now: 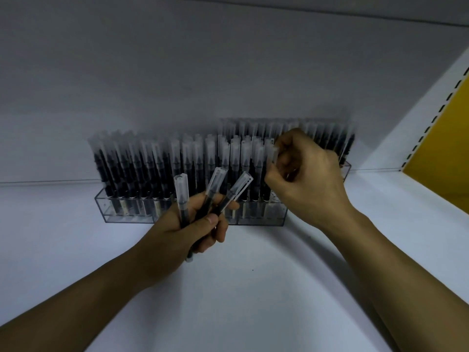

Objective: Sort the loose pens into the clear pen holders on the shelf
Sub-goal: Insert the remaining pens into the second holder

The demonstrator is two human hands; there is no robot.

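While the head view takes in both arms reaching up from the bottom of the frame, the left hand (195, 224) sits just left of centre, its fingers and thumb curled round three loose pens (214, 185). They fan out above the fist with their clear caps pointing up and their dark barrels in the grip.

Right of centre, the right hand (304, 179) is curled over, fingertips pinching the clear cap of one pen (274, 153) at the right end of the front row. Whether that pen is already seated in its slot I cannot tell, as the hand hides its barrel.

Both clear holders stand on the white shelf (253, 288) against the back wall. The front holder (101, 207) runs across the middle of the frame, divided into compartments, and the rear holder (347, 168) shows behind it towards the right. Both are packed with upright stored pens (142, 168), caps up. A yellow panel (436, 148) fills the right edge.

These pens look light, stiff and smooth, so a bundle could easily slide or splay in the fist. A firm grip round the barrels suits carrying. For placing, a two-finger pinch high on the cap or just below it seems best, since it keeps the knuckles clear of the crowded neighbours. The caps may pull off if tugged, so pressing straight down looks safer than twisting.
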